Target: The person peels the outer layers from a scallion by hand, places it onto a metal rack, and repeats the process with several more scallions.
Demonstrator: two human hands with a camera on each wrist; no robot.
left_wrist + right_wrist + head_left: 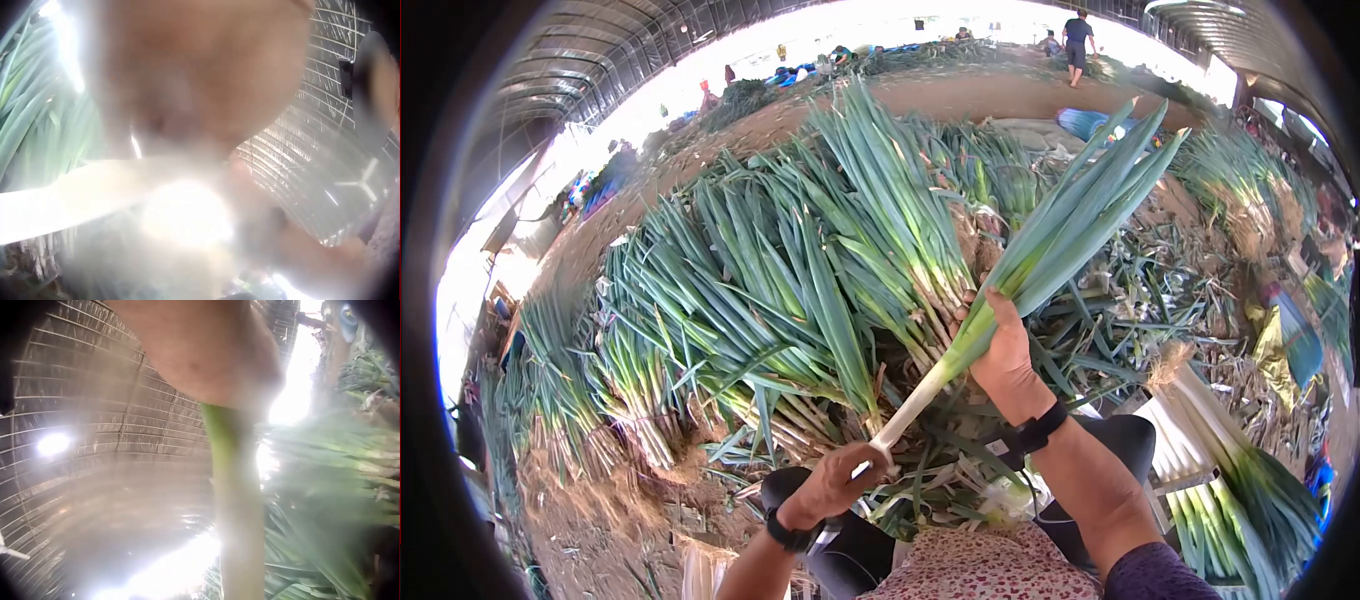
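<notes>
A big green onion [920, 400] slants across the front of the body, its leaves fanned up to the right and its white root end low on the left. My right hand [1007, 365] grips it where the stalk turns green, thumb up along the leaves. At the root end, my left hand [838, 484] holds the tip of the white stalk with curled fingers. The pale stalk [50, 203] runs into the blurred left hand in the left wrist view. From under the right hand [206, 356], the stalk [240, 506] extends straight down in the right wrist view.
Piled green onions [730, 270] spread ahead and to the left. Loose trimmed leaves [1120, 320] litter the ground on the right. White-stalked cleaned onions [1185, 430] lie at the right knee. A yellow bag [1272, 350] sits farther right, and a person [1078, 45] stands far back.
</notes>
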